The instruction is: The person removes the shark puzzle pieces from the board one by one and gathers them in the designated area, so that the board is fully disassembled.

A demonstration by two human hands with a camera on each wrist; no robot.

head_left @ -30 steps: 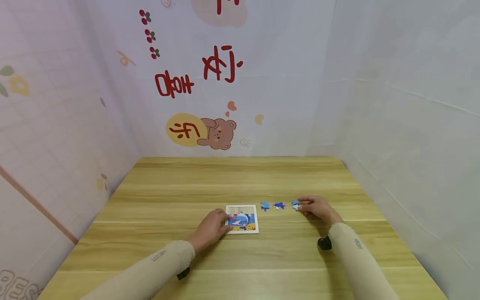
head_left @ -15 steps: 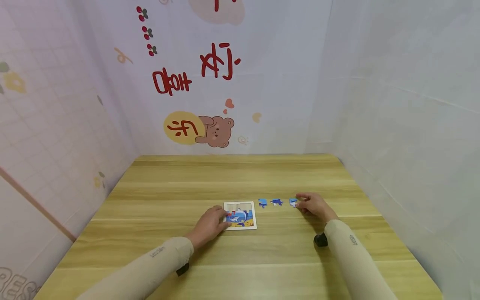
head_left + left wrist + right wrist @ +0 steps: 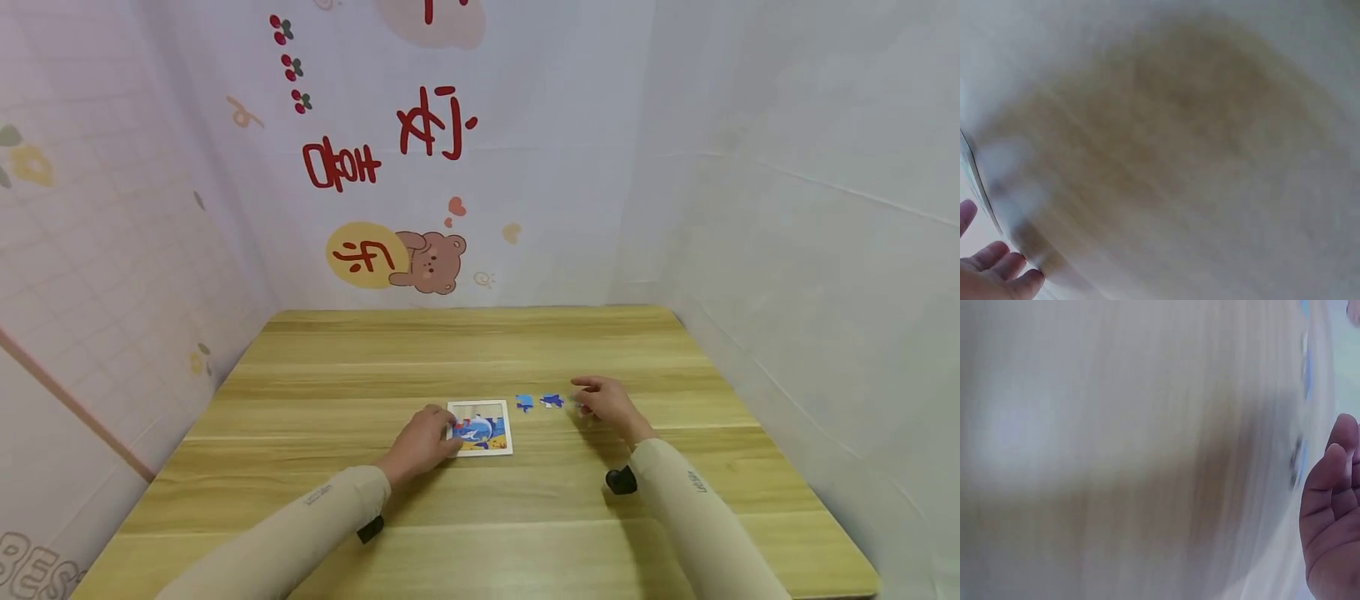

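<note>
A square puzzle board point(image 3: 506, 429) with a white frame lies on the table, its lower part filled with a blue and yellow sea picture and its upper strip bare. My left hand point(image 3: 422, 443) rests at its left side, straight fingers and thumb touching the frame. To the right of the board lie a blue jigsaw piece point(image 3: 524, 402) and a dark blue and white jigsaw piece point(image 3: 551, 401). My right hand point(image 3: 613, 408) pinches a third jigsaw piece point(image 3: 577, 402), blurred and partly hidden by the fingers. The right wrist view shows the right hand's curled fingers point(image 3: 1321, 478) at its edge.
The wood-grain table point(image 3: 375, 350) carries the board and pieces near its middle. A printed cloth backdrop point(image 3: 562, 208) rises behind it, and plain walls stand close at both sides.
The right hand has moved left with its jigsaw piece, closer to the other two. The left hand stays at the board's left edge. The view has shifted slightly.
</note>
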